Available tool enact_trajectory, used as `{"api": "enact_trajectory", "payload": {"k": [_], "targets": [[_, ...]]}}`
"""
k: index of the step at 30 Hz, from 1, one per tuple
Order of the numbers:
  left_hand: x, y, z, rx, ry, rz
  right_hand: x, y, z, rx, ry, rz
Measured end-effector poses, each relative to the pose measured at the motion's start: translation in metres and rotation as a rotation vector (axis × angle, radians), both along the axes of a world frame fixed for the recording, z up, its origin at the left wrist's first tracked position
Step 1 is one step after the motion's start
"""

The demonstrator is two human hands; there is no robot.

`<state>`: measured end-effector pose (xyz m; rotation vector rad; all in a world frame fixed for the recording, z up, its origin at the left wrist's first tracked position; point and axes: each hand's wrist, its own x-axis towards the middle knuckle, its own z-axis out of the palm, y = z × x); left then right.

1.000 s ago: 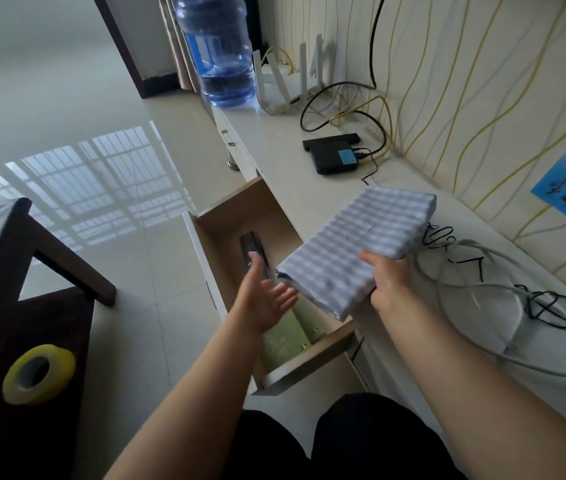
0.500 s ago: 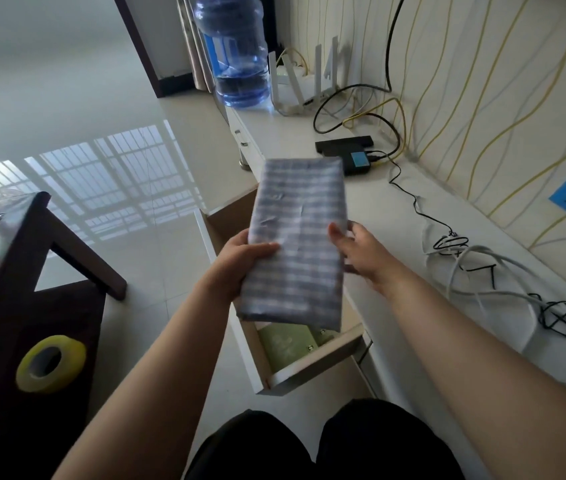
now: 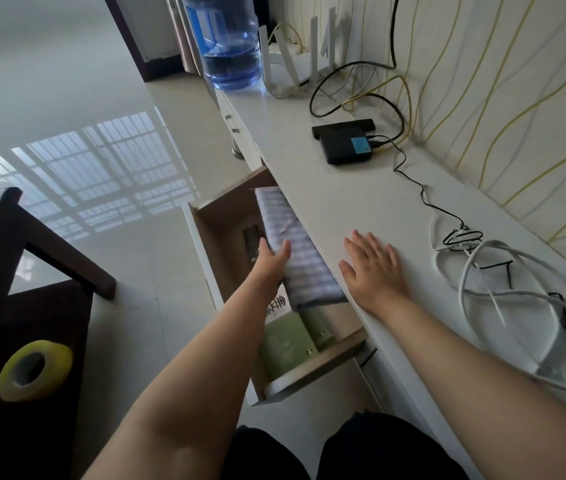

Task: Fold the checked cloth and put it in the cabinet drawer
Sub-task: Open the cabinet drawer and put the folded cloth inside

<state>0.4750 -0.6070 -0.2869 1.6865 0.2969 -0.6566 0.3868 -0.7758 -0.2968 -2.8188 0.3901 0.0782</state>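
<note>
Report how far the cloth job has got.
Done: the checked cloth is folded and lying inside the open drawer. In hand: the left hand is on its edge, settling it; the right hand rests flat on the cabinet top. Left: let go, perhaps shut the drawer.

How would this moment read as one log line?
cloth: folded, in open drawer | left hand: on cloth | right hand: flat on countertop

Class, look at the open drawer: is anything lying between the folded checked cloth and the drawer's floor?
Yes. The folded checked cloth lies along the open drawer's inner side, partly over green booklets and printed paper. The left hand is at its edge; the right hand lies flat on the cabinet top.
</note>
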Motion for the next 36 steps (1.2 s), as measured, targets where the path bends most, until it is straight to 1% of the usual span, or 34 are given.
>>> {"api": "enact_trajectory", "payload": {"k": [1,2,3,4,5,6,7,8,9,10,11,13,14,17,20,21,23,27,30,33,36], "targets": [[0.001,-0.004,-0.008,0.145,-0.022,-0.053,0.0,0.0,0.0,-0.008,0.003,0.004],[0.001,-0.003,-0.015,0.331,-0.095,-0.078,0.0,0.0,0.0,-0.015,0.005,0.008],[-0.001,0.003,-0.022,0.498,-0.198,-0.043,0.0,0.0,0.0,-0.02,0.004,0.011],[-0.004,0.012,-0.024,0.61,-0.276,0.04,0.0,0.0,-0.001,-0.025,0.001,0.01],[-0.007,0.024,-0.026,0.679,-0.314,0.159,0.0,0.0,-0.001,-0.031,-0.002,0.008],[-0.009,0.036,-0.029,0.727,-0.287,0.281,0.0,0.001,-0.002,-0.038,-0.004,0.006],[-0.011,0.047,-0.031,0.743,-0.216,0.379,-0.001,0.002,-0.002,-0.045,-0.007,0.004],[-0.012,0.055,-0.033,0.718,-0.105,0.442,-0.001,0.003,-0.001,-0.049,-0.007,0.002],[-0.012,0.06,-0.037,0.654,0.003,0.457,-0.001,0.003,-0.001,-0.049,-0.007,-0.001],[-0.012,0.062,-0.039,0.572,0.07,0.449,-0.001,0.003,0.0,-0.048,-0.005,-0.004],[-0.013,0.064,-0.04,0.491,0.095,0.445,-0.001,0.004,0.001,-0.048,-0.005,-0.006],[-0.016,0.065,-0.038,0.413,0.081,0.457,-0.001,0.005,0.001,-0.054,-0.006,-0.006],[-0.018,0.066,-0.037,0.416,0.071,0.458,-0.002,0.006,0.002,-0.055,-0.006,-0.004],[-0.023,0.071,-0.025,0.502,0.035,0.429,-0.003,0.006,0.001,-0.054,-0.009,0.007],[-0.023,0.073,-0.013,0.545,-0.108,0.367,-0.004,0.007,0.0,-0.064,-0.01,0.019],[-0.023,0.072,-0.011,0.53,-0.137,0.355,-0.003,0.006,0.0,-0.067,-0.009,0.022],[-0.021,0.067,-0.012,0.42,-0.117,0.349,-0.004,0.007,0.001,-0.07,-0.002,0.025],[-0.019,0.055,-0.022,0.112,-0.028,0.322,-0.004,0.007,0.0,-0.071,-0.011,0.028],[-0.022,0.04,-0.025,-0.069,-0.03,0.195,-0.003,0.007,-0.002,-0.05,-0.022,0.026],[-0.026,0.012,-0.018,-0.186,-0.04,0.07,-0.003,0.007,-0.003,-0.029,-0.042,0.019],[-0.028,-0.025,-0.01,-0.224,0.006,-0.029,-0.004,0.006,-0.004,0.05,-0.114,-0.016]]}}
